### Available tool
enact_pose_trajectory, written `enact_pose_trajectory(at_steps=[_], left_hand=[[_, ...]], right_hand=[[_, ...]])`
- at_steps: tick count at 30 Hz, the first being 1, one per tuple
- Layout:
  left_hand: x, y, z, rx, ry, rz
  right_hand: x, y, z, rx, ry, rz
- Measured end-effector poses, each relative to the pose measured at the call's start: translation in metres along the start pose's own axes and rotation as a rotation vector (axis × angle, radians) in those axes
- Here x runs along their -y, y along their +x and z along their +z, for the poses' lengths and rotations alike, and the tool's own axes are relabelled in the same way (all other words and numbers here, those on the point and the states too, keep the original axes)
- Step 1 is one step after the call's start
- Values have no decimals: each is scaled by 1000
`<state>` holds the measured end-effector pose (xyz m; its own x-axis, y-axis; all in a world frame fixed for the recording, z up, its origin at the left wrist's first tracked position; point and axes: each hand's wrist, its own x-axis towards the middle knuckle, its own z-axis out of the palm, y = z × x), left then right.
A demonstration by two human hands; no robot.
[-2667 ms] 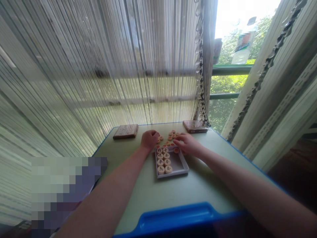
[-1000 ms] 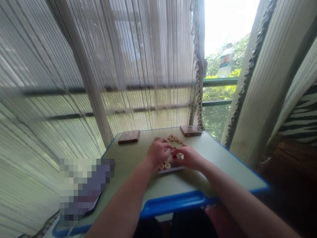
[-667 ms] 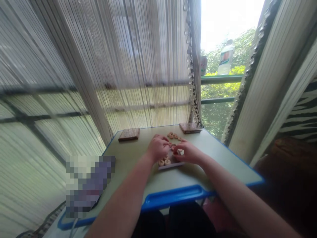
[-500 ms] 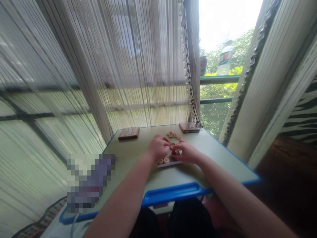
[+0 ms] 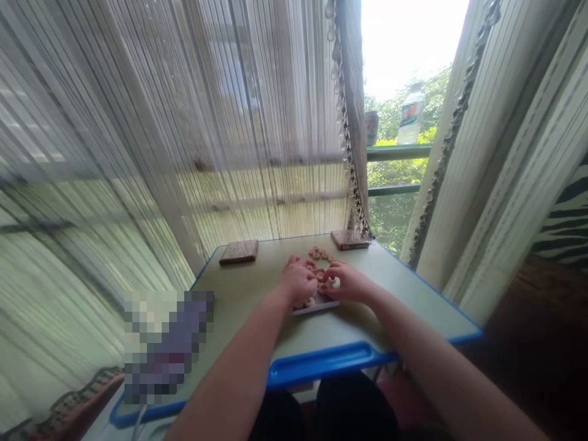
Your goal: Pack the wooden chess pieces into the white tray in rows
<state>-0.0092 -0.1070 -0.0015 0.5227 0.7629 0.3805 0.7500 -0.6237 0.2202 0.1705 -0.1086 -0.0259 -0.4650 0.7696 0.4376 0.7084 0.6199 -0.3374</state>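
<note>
Round wooden pieces lie in a shallow light-edged tray on the table. Over the tray's left side is my left hand, its fingers curled together at the pieces; what they hold is hidden. My right hand reaches in from the right, thumb and fingertips bent round toward a piece at the tray's right side. Beyond both hands, several more round pieces are loosely grouped on the table.
The pale table has a blue rim with a molded groove in front. Two brown flat boxes stand at its far corners, the left and the right. A pixelated object covers the left edge. A bottle and a can stand by the window.
My left hand has shifted slightly right and toward me. The fingers of my right hand have moved a little over the pieces. The view has tilted slightly.
</note>
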Motion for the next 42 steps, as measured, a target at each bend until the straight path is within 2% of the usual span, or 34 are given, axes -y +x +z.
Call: enact_pose_trajectory(at_steps=[6,11,19,31,37,42], left_hand=[[-3,-3,1,88,7,1],[-3,-2,1,122,30,-24],[-3,-1,3,88,42,8],[-3,-1,5,109,78,29],[-5,0,3,98,62,53],[-3,4,4,99,25,107]], right_hand=[[3,0,-6,2,23,70],[0,0,-1,6,15,93],[-2,0,2,-17,-20,101],[0,2,1,-59,-47,104],[0,2,5,-14,-38,80],[-1,2,6,-27,-46,106]])
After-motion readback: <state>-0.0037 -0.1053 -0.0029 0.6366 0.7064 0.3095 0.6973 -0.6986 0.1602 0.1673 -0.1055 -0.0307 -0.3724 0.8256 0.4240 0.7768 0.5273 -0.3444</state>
